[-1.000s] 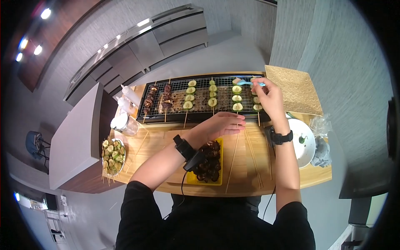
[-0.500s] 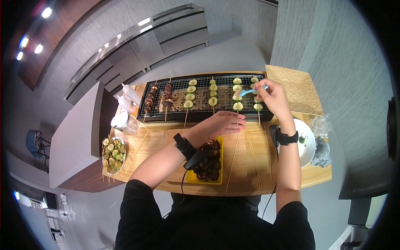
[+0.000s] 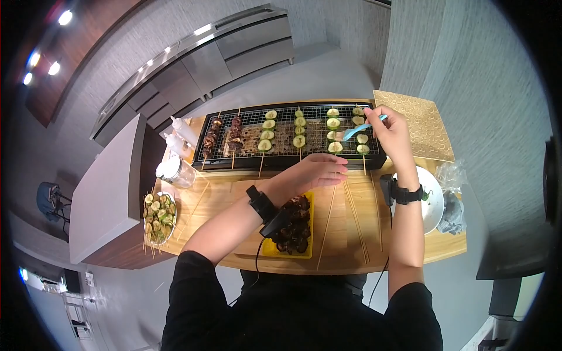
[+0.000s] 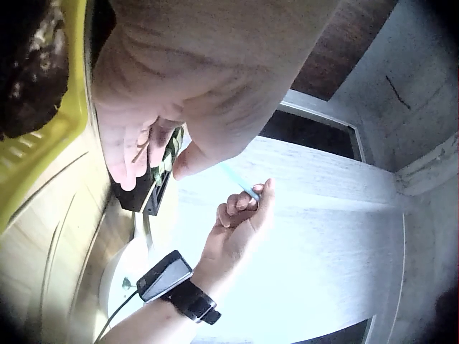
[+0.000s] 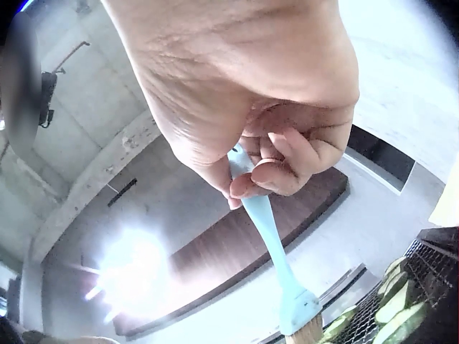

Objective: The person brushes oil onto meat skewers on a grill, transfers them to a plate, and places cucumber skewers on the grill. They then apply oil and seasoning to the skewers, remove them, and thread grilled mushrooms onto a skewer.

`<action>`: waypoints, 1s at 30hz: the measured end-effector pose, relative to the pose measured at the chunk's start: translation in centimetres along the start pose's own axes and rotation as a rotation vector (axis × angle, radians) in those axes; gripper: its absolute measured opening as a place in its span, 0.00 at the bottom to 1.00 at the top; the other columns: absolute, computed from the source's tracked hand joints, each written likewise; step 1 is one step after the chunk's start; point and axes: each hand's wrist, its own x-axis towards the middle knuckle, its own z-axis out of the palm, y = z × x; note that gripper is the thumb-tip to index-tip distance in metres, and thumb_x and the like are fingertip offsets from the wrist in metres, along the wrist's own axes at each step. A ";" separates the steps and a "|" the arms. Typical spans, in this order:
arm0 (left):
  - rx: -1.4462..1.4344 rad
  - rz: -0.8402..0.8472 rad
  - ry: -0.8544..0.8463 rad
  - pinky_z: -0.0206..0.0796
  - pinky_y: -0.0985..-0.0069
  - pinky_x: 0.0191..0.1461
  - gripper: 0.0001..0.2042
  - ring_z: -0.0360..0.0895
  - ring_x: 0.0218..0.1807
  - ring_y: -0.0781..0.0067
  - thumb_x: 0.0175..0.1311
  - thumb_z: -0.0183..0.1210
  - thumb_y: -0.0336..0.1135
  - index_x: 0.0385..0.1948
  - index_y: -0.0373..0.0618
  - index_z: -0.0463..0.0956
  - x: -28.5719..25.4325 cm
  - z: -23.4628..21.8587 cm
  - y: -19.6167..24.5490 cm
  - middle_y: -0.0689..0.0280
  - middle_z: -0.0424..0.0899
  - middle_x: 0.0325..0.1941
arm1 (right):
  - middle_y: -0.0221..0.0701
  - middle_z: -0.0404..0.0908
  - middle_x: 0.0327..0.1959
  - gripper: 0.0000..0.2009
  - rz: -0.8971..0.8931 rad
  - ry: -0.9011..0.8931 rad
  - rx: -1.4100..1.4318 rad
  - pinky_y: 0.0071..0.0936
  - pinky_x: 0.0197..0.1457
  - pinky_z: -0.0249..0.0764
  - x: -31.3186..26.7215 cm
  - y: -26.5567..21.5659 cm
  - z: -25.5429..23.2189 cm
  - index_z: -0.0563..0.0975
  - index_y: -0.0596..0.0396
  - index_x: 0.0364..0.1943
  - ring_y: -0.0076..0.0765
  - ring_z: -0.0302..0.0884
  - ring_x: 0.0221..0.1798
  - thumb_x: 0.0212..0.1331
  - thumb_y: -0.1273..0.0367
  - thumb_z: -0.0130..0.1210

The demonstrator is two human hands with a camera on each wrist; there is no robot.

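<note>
My right hand (image 3: 393, 131) pinches the handle of a light blue basting brush (image 3: 364, 126) between thumb and fingers. The pale bristles (image 5: 308, 332) meet a lower slice on a skewer of cucumber-like green slices (image 3: 333, 123) lying on the grill. My left hand (image 3: 319, 171) is at the grill's front edge, under that skewer's near end. Its fingers (image 4: 128, 168) are fairly straight, with the thumb apart from them, and a thin stick (image 4: 141, 153) crosses them. Beside it on the right lies another skewer of green slices (image 3: 362, 140).
The long black wire grill (image 3: 281, 158) also carries dark meat skewers (image 3: 211, 143) and more green ones. Nearby are a yellow tray (image 3: 312, 234) of dark pieces, loose sticks (image 3: 355, 219), a white bowl (image 3: 436, 213), a jar (image 3: 178, 174), squeeze bottles (image 3: 177, 145) and a plate of skewers (image 3: 159, 219).
The brush has moved from the far slice down the skewer toward me, with my right hand shifting slightly right. My left hand has stayed almost in place.
</note>
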 end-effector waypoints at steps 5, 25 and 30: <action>0.061 0.028 0.014 0.77 0.70 0.70 0.19 0.84 0.63 0.62 0.76 0.61 0.31 0.63 0.31 0.73 0.1 0.6 0.3 0.54 0.83 0.58 | 0.23 0.77 0.17 0.16 -0.016 0.030 -0.144 0.24 0.25 0.60 0.0 -0.2 -0.5 0.81 0.57 0.27 0.15 0.65 0.21 0.70 0.61 0.66; -0.032 0.129 0.071 0.76 0.71 0.71 0.12 0.82 0.65 0.58 0.78 0.55 0.26 0.58 0.33 0.74 0.3 0.9 0.1 0.48 0.83 0.61 | 0.29 0.75 0.17 0.11 0.003 -0.166 -0.322 0.30 0.27 0.63 -0.7 0.2 -0.2 0.86 0.55 0.35 0.25 0.69 0.21 0.65 0.62 0.68; -0.038 0.142 0.064 0.75 0.71 0.72 0.10 0.82 0.66 0.59 0.79 0.55 0.26 0.56 0.35 0.75 0.6 0.7 -0.1 0.49 0.83 0.62 | 0.28 0.75 0.17 0.11 -0.001 -0.081 -0.308 0.29 0.27 0.63 -0.5 -0.2 -0.5 0.85 0.55 0.36 0.23 0.68 0.20 0.66 0.61 0.68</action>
